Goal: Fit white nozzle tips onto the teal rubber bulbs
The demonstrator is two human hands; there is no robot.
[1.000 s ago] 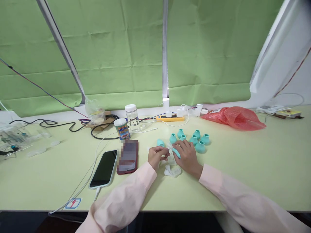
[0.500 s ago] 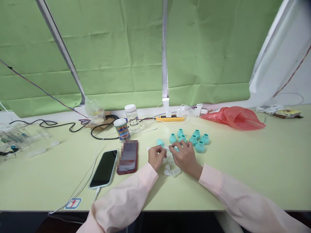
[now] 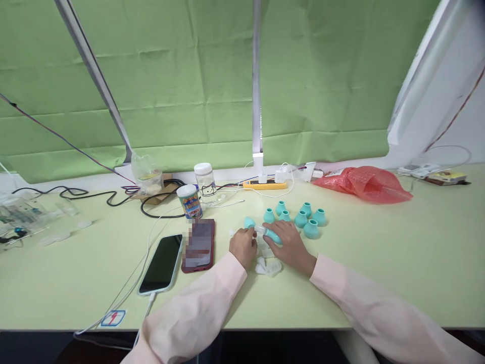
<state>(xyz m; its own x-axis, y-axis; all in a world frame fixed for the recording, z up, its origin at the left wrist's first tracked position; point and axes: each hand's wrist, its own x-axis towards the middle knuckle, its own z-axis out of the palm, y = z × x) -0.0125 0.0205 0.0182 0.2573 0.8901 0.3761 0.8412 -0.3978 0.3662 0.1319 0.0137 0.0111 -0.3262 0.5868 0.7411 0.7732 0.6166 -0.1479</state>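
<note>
We take the dark-red phone (image 3: pixel 199 246) as our landmark on the table (image 3: pixel 394 263). To its right, our two hands work close together. Our right hand (image 3: pixel 288 243) has its fingers closed on a teal piece (image 3: pixel 273 236), which lies tilted under them; a clear tip (image 3: pixel 260 229) shows at its left end, pointing back toward the phone's side. Our left hand (image 3: pixel 244 246), between the phone and that piece, is curled with its fingertips by the clear tip. We cannot tell whether it pinches the tip or only rests against it.

Just beyond the left hand, right of the phone, lies a single teal cup (image 3: pixel 249 222). Farther right of the phone, past the held piece, seven teal pots (image 3: pixel 301 219) stand with their necks up. White scraps (image 3: pixel 269 267) lie right of the phone, on our near side of the hands.

We judge the step in hand to be close handling of the clear tip where it meets the teal piece, whether fitting or freeing we cannot say. The next move seems to call for a steady right-hand hold and a fine, straight pinch by the left, clear of the nearby cup.
</note>
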